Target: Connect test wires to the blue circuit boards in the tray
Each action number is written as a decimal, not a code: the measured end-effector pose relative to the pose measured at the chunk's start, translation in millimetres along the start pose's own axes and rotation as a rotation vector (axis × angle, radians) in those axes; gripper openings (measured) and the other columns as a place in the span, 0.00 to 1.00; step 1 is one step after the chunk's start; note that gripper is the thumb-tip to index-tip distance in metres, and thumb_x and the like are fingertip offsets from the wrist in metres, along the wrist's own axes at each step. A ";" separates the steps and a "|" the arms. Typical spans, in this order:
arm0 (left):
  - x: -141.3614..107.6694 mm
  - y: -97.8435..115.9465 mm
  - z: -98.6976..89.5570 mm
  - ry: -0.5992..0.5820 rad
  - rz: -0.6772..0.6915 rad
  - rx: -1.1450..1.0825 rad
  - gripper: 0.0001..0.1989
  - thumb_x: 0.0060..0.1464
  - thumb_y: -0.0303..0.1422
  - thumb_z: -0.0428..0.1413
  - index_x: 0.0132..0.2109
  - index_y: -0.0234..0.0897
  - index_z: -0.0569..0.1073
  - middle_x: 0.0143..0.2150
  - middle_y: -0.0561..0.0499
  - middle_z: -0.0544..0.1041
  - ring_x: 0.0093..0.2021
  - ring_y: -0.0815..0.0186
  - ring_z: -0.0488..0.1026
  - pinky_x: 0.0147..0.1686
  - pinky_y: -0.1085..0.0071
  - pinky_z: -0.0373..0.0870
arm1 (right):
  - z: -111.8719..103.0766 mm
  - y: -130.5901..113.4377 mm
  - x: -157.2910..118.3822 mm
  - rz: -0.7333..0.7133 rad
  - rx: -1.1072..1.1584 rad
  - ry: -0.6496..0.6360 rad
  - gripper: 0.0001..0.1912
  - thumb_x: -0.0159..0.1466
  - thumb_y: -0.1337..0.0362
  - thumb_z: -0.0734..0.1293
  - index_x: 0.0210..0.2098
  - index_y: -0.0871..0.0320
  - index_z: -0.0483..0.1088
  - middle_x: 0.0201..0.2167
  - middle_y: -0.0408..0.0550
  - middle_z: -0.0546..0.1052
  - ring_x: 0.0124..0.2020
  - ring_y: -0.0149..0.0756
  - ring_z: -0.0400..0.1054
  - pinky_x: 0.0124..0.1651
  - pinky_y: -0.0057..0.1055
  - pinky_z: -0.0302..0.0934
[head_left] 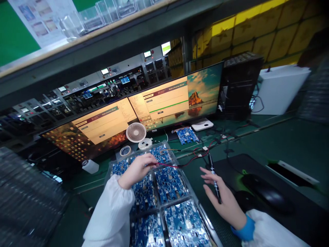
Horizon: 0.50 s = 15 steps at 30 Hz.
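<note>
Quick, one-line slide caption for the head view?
Left hand on blue circuit boards in a tray; right hand holds a black pen.

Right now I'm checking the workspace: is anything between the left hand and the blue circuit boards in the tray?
Nothing visible. The left hand already rests on the circuit boards in the tray, beside a red wire.

Blue circuit boards (169,181) are seen on a dark green counter (282,140); white sleeves (113,212), a black pen (214,178) and red wires (190,161) are shown.
</note>
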<state>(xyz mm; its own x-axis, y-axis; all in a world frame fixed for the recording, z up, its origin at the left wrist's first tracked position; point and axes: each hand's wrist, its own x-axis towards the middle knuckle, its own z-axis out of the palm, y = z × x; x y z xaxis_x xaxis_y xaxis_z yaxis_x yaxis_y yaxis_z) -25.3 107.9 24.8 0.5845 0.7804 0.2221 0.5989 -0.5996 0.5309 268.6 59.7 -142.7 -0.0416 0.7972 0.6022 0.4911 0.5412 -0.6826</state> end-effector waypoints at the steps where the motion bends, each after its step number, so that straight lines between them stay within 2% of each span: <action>1: -1.9 8.0 4.1 -0.053 0.029 -0.013 0.08 0.60 0.28 0.52 0.37 0.37 0.76 0.36 0.50 0.75 0.38 0.69 0.72 0.41 0.73 0.69 | 0.7 1.5 0.1 0.032 0.018 -0.015 0.12 0.66 0.64 0.59 0.49 0.53 0.59 0.59 0.57 0.67 0.47 0.33 0.72 0.46 0.32 0.71; 5: -3.2 27.9 22.8 -0.228 0.134 -0.052 0.10 0.61 0.28 0.50 0.41 0.38 0.76 0.40 0.48 0.75 0.40 0.69 0.73 0.42 0.73 0.70 | 3.5 5.0 0.8 0.093 0.028 -0.121 0.14 0.67 0.62 0.57 0.51 0.53 0.56 0.64 0.59 0.61 0.57 0.36 0.66 0.52 0.37 0.69; 7: -0.8 29.6 30.0 -0.253 0.162 -0.052 0.10 0.61 0.28 0.50 0.42 0.38 0.76 0.41 0.47 0.74 0.40 0.69 0.73 0.42 0.73 0.70 | 4.0 5.0 2.5 0.081 -0.009 -0.183 0.13 0.66 0.63 0.56 0.51 0.54 0.56 0.61 0.59 0.65 0.59 0.37 0.63 0.55 0.41 0.66; 9: 2.3 27.1 33.8 -0.241 0.167 -0.060 0.10 0.60 0.27 0.50 0.40 0.37 0.76 0.40 0.48 0.74 0.40 0.69 0.73 0.42 0.74 0.70 | 3.0 4.3 5.4 0.059 -0.040 -0.213 0.12 0.66 0.64 0.55 0.49 0.55 0.60 0.53 0.57 0.71 0.56 0.37 0.67 0.55 0.41 0.66; 11: 5.0 22.6 34.4 -0.220 0.160 -0.071 0.09 0.60 0.27 0.51 0.39 0.37 0.76 0.40 0.48 0.74 0.40 0.70 0.73 0.42 0.75 0.70 | -0.1 3.4 9.0 0.050 -0.058 -0.212 0.10 0.66 0.64 0.55 0.44 0.55 0.63 0.43 0.53 0.75 0.47 0.37 0.71 0.51 0.39 0.68; 13: 6.9 17.9 33.4 -0.208 0.134 -0.075 0.09 0.59 0.25 0.50 0.39 0.37 0.76 0.39 0.49 0.73 0.39 0.70 0.72 0.42 0.75 0.70 | -5.7 2.6 12.4 0.048 -0.072 -0.202 0.09 0.65 0.64 0.55 0.40 0.54 0.65 0.35 0.50 0.75 0.39 0.36 0.72 0.45 0.37 0.69; 15: 7.7 13.4 32.1 -0.206 0.091 -0.075 0.10 0.58 0.22 0.49 0.39 0.36 0.75 0.38 0.50 0.73 0.37 0.71 0.72 0.40 0.75 0.70 | -12.9 2.1 15.1 0.048 -0.089 -0.190 0.08 0.65 0.65 0.55 0.38 0.54 0.64 0.32 0.48 0.75 0.36 0.36 0.72 0.41 0.34 0.69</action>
<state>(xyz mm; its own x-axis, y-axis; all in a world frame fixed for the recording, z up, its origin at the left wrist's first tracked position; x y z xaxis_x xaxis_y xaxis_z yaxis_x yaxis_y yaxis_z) 4.9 100.1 7.4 0.7384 0.6663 0.1041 0.5005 -0.6449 0.5775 280.2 69.5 -129.7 -0.1754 0.8622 0.4753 0.5711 0.4823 -0.6642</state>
